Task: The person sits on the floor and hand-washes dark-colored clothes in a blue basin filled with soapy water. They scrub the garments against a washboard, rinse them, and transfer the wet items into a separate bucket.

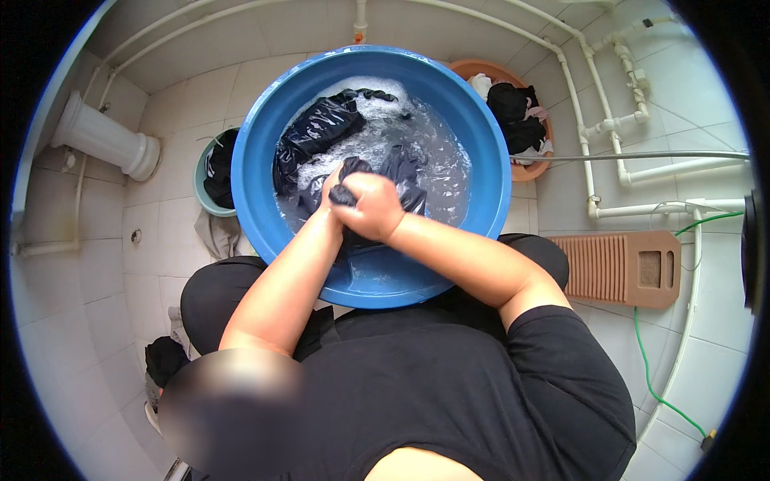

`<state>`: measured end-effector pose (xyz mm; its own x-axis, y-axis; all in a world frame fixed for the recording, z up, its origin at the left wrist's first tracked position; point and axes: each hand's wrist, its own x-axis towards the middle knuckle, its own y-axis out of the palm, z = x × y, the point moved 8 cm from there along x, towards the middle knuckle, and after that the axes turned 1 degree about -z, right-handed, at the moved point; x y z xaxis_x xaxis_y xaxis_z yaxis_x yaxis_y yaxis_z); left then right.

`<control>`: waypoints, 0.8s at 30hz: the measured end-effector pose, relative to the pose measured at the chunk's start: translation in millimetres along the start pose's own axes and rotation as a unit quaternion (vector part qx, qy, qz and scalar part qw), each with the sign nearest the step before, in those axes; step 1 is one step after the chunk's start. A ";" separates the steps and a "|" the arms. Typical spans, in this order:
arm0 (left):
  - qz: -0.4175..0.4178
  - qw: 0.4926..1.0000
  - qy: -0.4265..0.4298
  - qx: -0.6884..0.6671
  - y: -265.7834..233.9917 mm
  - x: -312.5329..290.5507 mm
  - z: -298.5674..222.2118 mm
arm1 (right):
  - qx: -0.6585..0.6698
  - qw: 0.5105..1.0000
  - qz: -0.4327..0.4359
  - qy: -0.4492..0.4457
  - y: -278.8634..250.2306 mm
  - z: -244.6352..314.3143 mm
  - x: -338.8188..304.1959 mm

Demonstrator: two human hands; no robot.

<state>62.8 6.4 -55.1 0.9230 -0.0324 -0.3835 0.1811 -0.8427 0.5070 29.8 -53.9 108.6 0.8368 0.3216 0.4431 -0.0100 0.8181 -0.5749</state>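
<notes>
A large blue basin [255, 152] stands in front of me, with grey, foamy water [449, 172] in it. Wet black clothing [325, 128] floats at its left and far side. Over the near part of the water, my right hand [370, 207] is closed round a bunched black garment [343, 195]. My left hand [330, 192] grips the same cloth close beside it, its fingers mostly hidden behind the fabric and the right hand. More of that dark fabric hangs into the water below and beyond my hands.
Behind the basin at right is an orange tub [539, 172] of dark and light clothes; a teal bucket [207, 200] with black clothes sits at left. A brown washboard [597, 268] lies at right, near white pipes [589, 172] and a green cord [654, 385]. A white pedestal [108, 136] stands far left.
</notes>
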 end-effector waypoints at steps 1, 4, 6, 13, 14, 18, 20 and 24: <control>0.002 1.000 -0.019 -0.010 5.2 -0.5 -3.3 | -0.005 1.000 -0.003 -0.011 4.4 -2.2 -6.3; 0.003 0.997 -0.074 -0.034 11.0 2.1 -14.7 | -0.067 0.998 -0.017 -0.012 -2.2 -39.3 9.9; 0.031 0.992 -0.087 0.092 20.1 3.9 -0.3 | -0.193 0.969 -0.052 0.145 -22.8 -108.0 21.8; 0.019 0.975 -0.170 -0.142 7.5 14.2 7.5 | -0.271 0.910 0.103 0.295 -48.2 -227.2 -25.6; 0.018 0.975 -0.164 -0.146 4.4 18.2 11.7 | -0.217 0.897 0.129 0.362 -44.4 -239.1 -37.1; 0.005 1.000 -0.017 0.022 10.2 18.8 -14.2 | -0.058 0.825 0.124 0.548 -33.1 -299.8 -78.6; -0.060 0.980 0.063 0.179 14.4 6.6 -33.1 | 0.053 0.830 -0.043 0.554 -27.3 -300.1 -73.0; 0.022 0.996 0.060 0.070 11.3 25.0 -22.2 | 0.205 0.887 -0.095 0.403 -26.6 -165.5 -16.1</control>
<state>95.4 8.0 -41.8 0.9643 -0.0129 -0.2645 0.0992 -0.9085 0.4059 107.2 -159.7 2.8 0.9627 -0.1499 -0.2251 0.1126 0.9789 -0.1705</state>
